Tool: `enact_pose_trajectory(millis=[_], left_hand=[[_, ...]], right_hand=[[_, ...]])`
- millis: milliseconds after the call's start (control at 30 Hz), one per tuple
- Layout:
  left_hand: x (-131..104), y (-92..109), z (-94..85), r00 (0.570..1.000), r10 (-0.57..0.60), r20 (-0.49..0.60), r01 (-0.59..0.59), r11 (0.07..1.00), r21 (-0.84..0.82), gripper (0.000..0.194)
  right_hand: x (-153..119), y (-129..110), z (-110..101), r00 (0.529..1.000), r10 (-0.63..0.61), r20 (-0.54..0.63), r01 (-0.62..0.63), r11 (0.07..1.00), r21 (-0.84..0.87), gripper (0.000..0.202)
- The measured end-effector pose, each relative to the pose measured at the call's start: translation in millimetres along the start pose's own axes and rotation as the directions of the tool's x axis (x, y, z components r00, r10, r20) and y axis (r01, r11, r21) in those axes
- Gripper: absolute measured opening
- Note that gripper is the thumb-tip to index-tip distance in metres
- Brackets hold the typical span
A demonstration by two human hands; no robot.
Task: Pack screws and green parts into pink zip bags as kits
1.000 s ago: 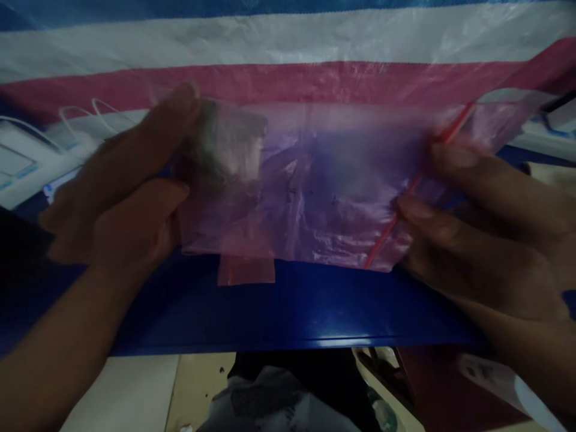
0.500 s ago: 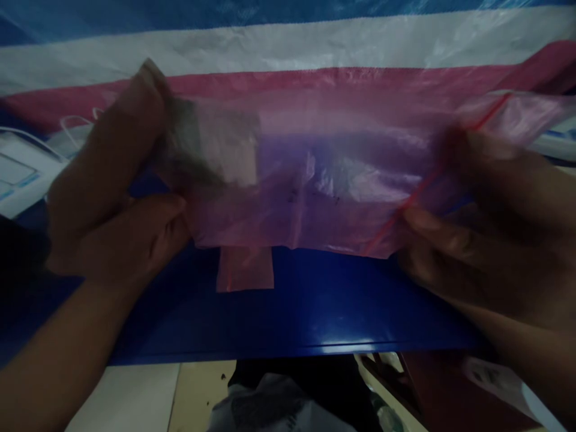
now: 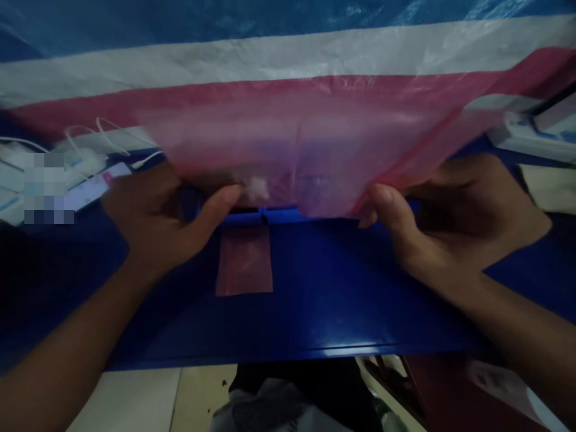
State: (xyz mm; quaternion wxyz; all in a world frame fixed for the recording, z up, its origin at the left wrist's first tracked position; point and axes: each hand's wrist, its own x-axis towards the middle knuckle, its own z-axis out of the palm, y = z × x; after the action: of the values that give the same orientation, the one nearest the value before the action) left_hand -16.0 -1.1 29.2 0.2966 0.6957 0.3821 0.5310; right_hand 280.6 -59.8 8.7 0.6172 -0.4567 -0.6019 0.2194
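A large see-through pink zip bag is stretched between my two hands above the blue table. My left hand pinches its lower left side, thumb on the near face. Near that thumb a small whitish patch shows through the plastic; I cannot make out what it is. My right hand grips the lower right part beside the red zip line, fingers behind the bag. The bag is blurred by motion. Below it, a small pink zip bag lies flat on the table, its upper end close under the large bag.
White boxes and cables lie at the left, beside a lit phone-like screen. White boxes stand at the right. A striped blue, white and pink sheet hangs behind the blue table.
Both hands have shifted their grip to the bag's lower edge and come closer together. The bag is tilted differently, and more of the small bag below shows.
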Motion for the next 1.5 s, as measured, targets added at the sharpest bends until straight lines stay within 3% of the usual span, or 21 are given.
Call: enact_pose_trajectory(millis=[67, 200, 267, 333, 400, 467, 533, 600, 667, 800, 867, 900, 933, 1000, 1067, 1133, 1200, 1233, 1367, 1433, 1500], left_hand=[[2.9, 9.0, 10.5, 0.998, 0.023, 0.051, -0.016, 0.990, -0.142, 0.023], [7.8, 19.0, 24.2, 0.990, -0.104, 0.092, 0.131, 0.917, -0.376, 0.045], [6.3, 18.0, 26.7, 0.989, -0.107, 0.098, 0.137, 0.910, -0.392, 0.043], [0.7, 13.8, 27.9, 0.988, -0.112, 0.108, 0.146, 0.903, -0.405, 0.036], [-7.4, 8.9, 29.4, 0.976, -0.150, 0.157, 0.202, 0.893, -0.401, 0.037], [-15.4, 5.3, 32.0, 0.947, -0.199, 0.251, 0.285, 0.879, -0.381, 0.044], [-20.4, 4.0, 34.7, 0.912, -0.211, 0.352, 0.345, 0.858, -0.380, 0.042], [-20.7, 3.9, 35.5, 0.886, -0.206, 0.416, 0.374, 0.848, -0.377, 0.048], [-15.7, 2.5, 31.5, 0.901, -0.215, 0.378, 0.347, 0.879, -0.327, 0.049], [7.4, -11.3, 4.8, 0.977, -0.206, 0.060, 0.212, 0.969, -0.123, 0.033], [20.7, -22.9, -12.8, 0.993, -0.117, 0.000, 0.117, 0.991, 0.065, 0.035], [26.1, -28.7, -20.3, 0.999, -0.050, 0.006, 0.047, 0.972, 0.231, 0.035], [30.3, -33.9, -26.2, 0.999, 0.040, -0.010, -0.033, 0.920, 0.389, 0.034], [34.2, -41.4, -32.1, 0.990, 0.141, -0.016, -0.113, 0.851, 0.513, 0.037], [32.4, -43.9, -31.6, 0.975, 0.202, 0.089, -0.217, 0.810, 0.545, 0.040], [27.1, -41.8, -28.1, 0.928, 0.214, 0.304, -0.356, 0.743, 0.566, 0.036], [21.2, -36.1, -24.5, 0.865, 0.185, 0.467, -0.464, 0.650, 0.602, 0.034], [18.6, -32.4, -22.9, 0.860, 0.163, 0.483, -0.476, 0.596, 0.646, 0.036], [12.8, -20.0, -17.2, 0.920, 0.059, 0.387, -0.381, 0.364, 0.850, 0.040], [12.3, -19.6, -14.7, 0.929, 0.024, 0.370, -0.357, 0.330, 0.874, 0.045], [12.9, -23.4, -13.5, 0.928, 0.024, 0.373, -0.353, 0.380, 0.855, 0.049]], right_hand=[[0.8, -3.5, 6.8, 0.999, -0.044, -0.019, 0.046, 0.996, 0.079, 0.014], [5.8, -6.7, 9.7, 0.985, 0.098, 0.142, -0.139, 0.937, 0.321, 0.018], [9.1, -7.1, 6.9, 0.976, 0.122, 0.182, -0.188, 0.892, 0.410, 0.019], [11.6, -7.6, 4.0, 0.939, 0.077, 0.335, -0.238, 0.849, 0.471, 0.020], [12.0, -7.9, 3.0, 0.859, -0.022, 0.512, -0.238, 0.868, 0.436, 0.035], [9.8, -7.4, 5.2, 0.824, -0.069, 0.563, -0.140, 0.937, 0.319, 0.029], [6.5, -6.2, 9.8, 0.873, -0.077, 0.481, -0.023, 0.980, 0.200, 0.011], [3.7, -4.9, 14.4, 0.909, -0.077, 0.411, 0.029, 0.992, 0.122, 0.017], [1.9, -3.8, 17.1, 0.906, -0.078, 0.417, 0.029, 0.992, 0.124, 0.021], [-3.6, 0.9, 19.6, 0.841, -0.123, 0.526, 0.041, 0.985, 0.165, 0.044], [-10.2, 5.3, 23.4, 0.777, -0.224, 0.588, 0.188, 0.974, 0.123, 0.041], [-14.4, 7.7, 26.4, 0.716, -0.278, 0.640, 0.288, 0.953, 0.092, 0.039], [-19.1, 10.0, 30.0, 0.637, -0.319, 0.702, 0.385, 0.920, 0.068, 0.038], [-28.3, 13.3, 38.0, 0.459, -0.334, 0.823, 0.534, 0.844, 0.045, 0.043], [-35.3, 14.5, 44.6, 0.330, -0.297, 0.896, 0.608, 0.793, 0.040, 0.050], [-38.5, 14.1, 48.1, 0.284, -0.281, 0.917, 0.660, 0.751, 0.026, 0.049], [-38.4, 13.8, 48.3, 0.290, -0.321, 0.902, 0.723, 0.691, 0.013, 0.044], [-37.7, 14.0, 47.7, 0.303, -0.368, 0.879, 0.760, 0.650, 0.010, 0.039], [-35.0, 16.9, 45.5, 0.341, -0.546, 0.765, 0.843, 0.538, 0.008, 0.032], [-34.7, 17.8, 45.4, 0.356, -0.545, 0.759, 0.830, 0.558, 0.011, 0.040], [-34.6, 17.6, 45.3, 0.368, -0.493, 0.788, 0.805, 0.594, -0.004, 0.046]])
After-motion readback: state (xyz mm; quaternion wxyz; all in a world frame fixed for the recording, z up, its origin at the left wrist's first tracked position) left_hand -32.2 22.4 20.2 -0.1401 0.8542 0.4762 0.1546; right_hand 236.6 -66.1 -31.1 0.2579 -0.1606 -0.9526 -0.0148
